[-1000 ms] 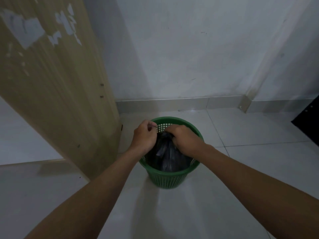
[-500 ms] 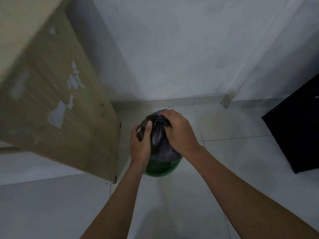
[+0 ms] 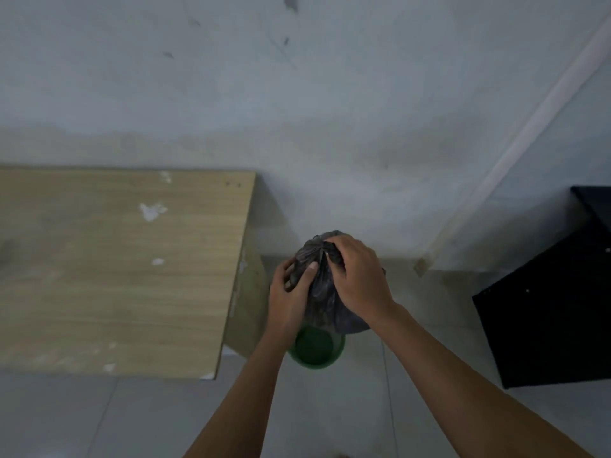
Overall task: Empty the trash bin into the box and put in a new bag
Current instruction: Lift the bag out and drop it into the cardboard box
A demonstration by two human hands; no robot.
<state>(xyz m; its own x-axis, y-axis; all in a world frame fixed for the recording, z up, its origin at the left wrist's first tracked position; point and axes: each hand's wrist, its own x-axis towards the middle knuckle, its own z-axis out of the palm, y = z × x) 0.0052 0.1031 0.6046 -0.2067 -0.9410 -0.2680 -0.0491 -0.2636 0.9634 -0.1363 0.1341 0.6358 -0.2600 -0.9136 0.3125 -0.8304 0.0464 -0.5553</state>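
A dark grey trash bag (image 3: pixel 325 302), gathered at its top, hangs above the green plastic bin (image 3: pixel 315 349) on the floor. My left hand (image 3: pixel 291 292) grips the bag's left side with the thumb pressed against it. My right hand (image 3: pixel 358 282) is curled over the bunched neck and right side of the bag. The bag's bottom is lifted clear of the bin's rim, and the bin's inside shows green below it. A black box (image 3: pixel 549 312) stands on the floor at the right.
A wooden table top (image 3: pixel 125 269) with chipped white spots fills the left, its corner close to my left hand. A grey wall stands behind, with a pale trim strip (image 3: pixel 502 157) running diagonally. Tiled floor (image 3: pixel 330 418) lies around the bin.
Both hands have lifted the bag up out of the bin. The view rose, and the table top now appears from above, with more of the black box showing.
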